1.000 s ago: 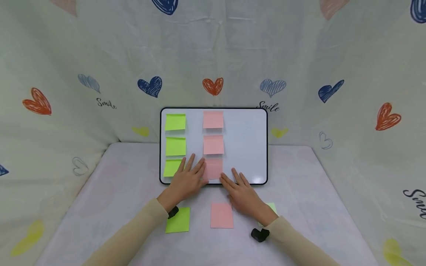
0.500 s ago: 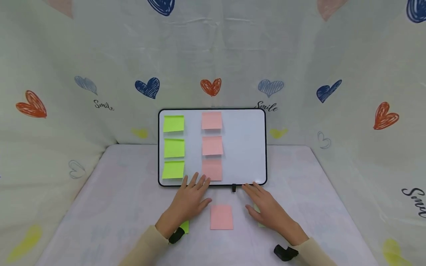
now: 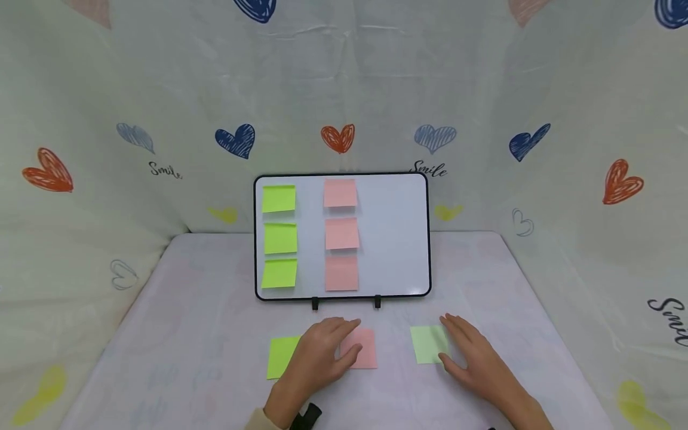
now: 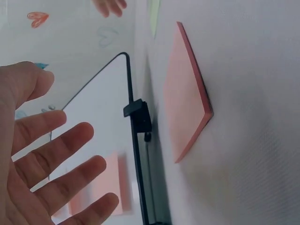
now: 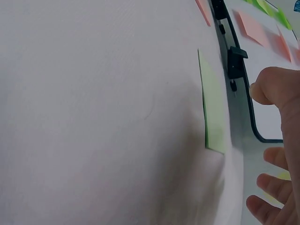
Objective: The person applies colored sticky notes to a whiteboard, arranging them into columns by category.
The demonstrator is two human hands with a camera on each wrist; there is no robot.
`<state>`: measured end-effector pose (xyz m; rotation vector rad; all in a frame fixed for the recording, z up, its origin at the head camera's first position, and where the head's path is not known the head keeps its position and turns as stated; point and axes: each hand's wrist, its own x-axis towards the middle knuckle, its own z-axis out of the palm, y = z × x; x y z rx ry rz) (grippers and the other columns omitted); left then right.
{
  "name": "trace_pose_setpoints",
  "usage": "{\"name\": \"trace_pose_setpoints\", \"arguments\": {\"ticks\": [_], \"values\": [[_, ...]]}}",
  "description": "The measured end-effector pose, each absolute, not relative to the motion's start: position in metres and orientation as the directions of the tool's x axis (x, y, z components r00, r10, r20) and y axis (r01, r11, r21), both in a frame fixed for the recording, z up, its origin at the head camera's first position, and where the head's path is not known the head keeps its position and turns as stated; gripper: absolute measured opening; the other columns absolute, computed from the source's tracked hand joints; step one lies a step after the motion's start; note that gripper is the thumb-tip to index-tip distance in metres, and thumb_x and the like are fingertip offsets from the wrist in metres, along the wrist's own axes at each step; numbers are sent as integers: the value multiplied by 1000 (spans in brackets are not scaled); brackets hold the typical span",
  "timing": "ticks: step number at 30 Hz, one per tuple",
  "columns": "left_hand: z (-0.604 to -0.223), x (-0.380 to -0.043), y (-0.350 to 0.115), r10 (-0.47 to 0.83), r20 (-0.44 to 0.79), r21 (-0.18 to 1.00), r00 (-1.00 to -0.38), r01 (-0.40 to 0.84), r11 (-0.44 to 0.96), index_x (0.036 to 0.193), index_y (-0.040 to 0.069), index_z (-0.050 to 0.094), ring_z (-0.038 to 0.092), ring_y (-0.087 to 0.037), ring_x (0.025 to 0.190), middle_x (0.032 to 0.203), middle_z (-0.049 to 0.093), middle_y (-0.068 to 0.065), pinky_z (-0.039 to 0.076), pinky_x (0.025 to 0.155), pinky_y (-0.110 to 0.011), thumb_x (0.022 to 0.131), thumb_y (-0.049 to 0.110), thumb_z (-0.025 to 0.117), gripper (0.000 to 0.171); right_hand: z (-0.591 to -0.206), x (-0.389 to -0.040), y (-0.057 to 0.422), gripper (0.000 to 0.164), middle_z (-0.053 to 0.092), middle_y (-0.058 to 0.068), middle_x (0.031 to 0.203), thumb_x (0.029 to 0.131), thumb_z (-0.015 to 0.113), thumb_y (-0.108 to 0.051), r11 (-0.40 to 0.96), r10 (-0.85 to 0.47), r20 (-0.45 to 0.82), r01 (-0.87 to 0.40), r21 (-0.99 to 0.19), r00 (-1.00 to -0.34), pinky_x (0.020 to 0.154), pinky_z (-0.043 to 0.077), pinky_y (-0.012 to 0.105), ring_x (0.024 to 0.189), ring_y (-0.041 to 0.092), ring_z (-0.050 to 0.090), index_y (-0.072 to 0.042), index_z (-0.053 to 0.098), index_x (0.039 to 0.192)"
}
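Note:
My left hand (image 3: 324, 356) hovers over the table, its fingers spread and holding nothing. It partly covers a pink sticky note pad (image 3: 368, 349) and a bright green sticky note pad (image 3: 280, 353). In the left wrist view the pink pad (image 4: 185, 96) shows as a thick stack, apart from the fingers. My right hand (image 3: 478, 361) is held loosely open at the right edge of a pale green sticky note pad (image 3: 426, 344). The right wrist view shows this pale green pad (image 5: 213, 108) lying flat, with nothing between thumb and fingers.
A black-framed whiteboard (image 3: 395, 239) stands at the back of the table on small black feet (image 3: 378, 301). Three bright green notes (image 3: 280, 239) run down its left side and three pink notes (image 3: 341, 233) down its middle. A heart-print cloth (image 3: 344, 77) hangs behind.
Both hands have drawn back from the lower edge of the whiteboard toward the pads on the table. The left moved over the pink pad, the right out beside the pale green one.

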<state>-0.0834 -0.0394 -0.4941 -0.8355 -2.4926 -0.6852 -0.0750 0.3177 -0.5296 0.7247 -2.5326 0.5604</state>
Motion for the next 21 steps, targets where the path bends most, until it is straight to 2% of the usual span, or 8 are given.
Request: {"name": "trace_pose_setpoints", "arguments": {"ticks": [4, 8, 10, 14, 19, 21], "values": [[-500, -74, -37, 435, 525, 339, -732, 649, 681, 122, 16, 75, 70, -15, 108, 113, 74, 3, 60, 88, -37, 85, 29, 83, 40, -534, -67, 328, 78, 61, 18, 139, 74, 86, -17, 780, -403, 511, -577, -242, -759, 119, 14, 6, 124, 38, 57, -2, 57, 144], [-505, -68, -33, 456, 518, 342, -724, 664, 665, 125, 17, 73, 67, -23, 120, 122, 72, 1, 59, 95, -43, 84, 29, 84, 44, -538, -60, 334, 77, 62, 18, 138, 75, 87, -22, 786, -402, 507, -572, -236, -762, 119, 14, 5, 123, 37, 57, -2, 58, 143], [-506, -66, -29, 476, 502, 341, -722, 671, 659, 128, 18, 70, 65, -27, 124, 126, 70, 0, 57, 98, -46, 87, 31, 82, 45, -539, -58, 335, 79, 62, 17, 138, 74, 89, -23, 794, -390, 502, -558, -241, -772, 118, 14, 4, 123, 38, 58, -2, 58, 143], [-507, -62, -20, 528, 446, 346, -723, 683, 643, 134, 20, 67, 61, -29, 131, 134, 67, 0, 53, 104, -49, 93, 38, 74, 45, -541, -52, 335, 83, 63, 14, 139, 69, 93, -26, 826, -352, 474, -506, -249, -807, 117, 10, 2, 128, 36, 57, -2, 60, 141], [-507, -58, -9, 582, 394, 337, -711, 701, 628, 138, 22, 64, 57, -27, 136, 138, 65, 2, 50, 108, -48, 96, 45, 69, 48, -549, -50, 332, 83, 62, 9, 142, 70, 94, -31, 848, -324, 434, -462, -261, -840, 116, 7, 2, 139, 25, 49, -7, 60, 142], [-507, -57, -7, 598, 390, 328, -700, 713, 620, 137, 22, 64, 56, -27, 137, 137, 65, 1, 49, 109, -47, 96, 46, 69, 48, -551, -53, 331, 83, 62, 8, 142, 71, 93, -30, 838, -341, 436, -479, -260, -833, 118, 7, 4, 141, 25, 49, -7, 59, 143]]}}
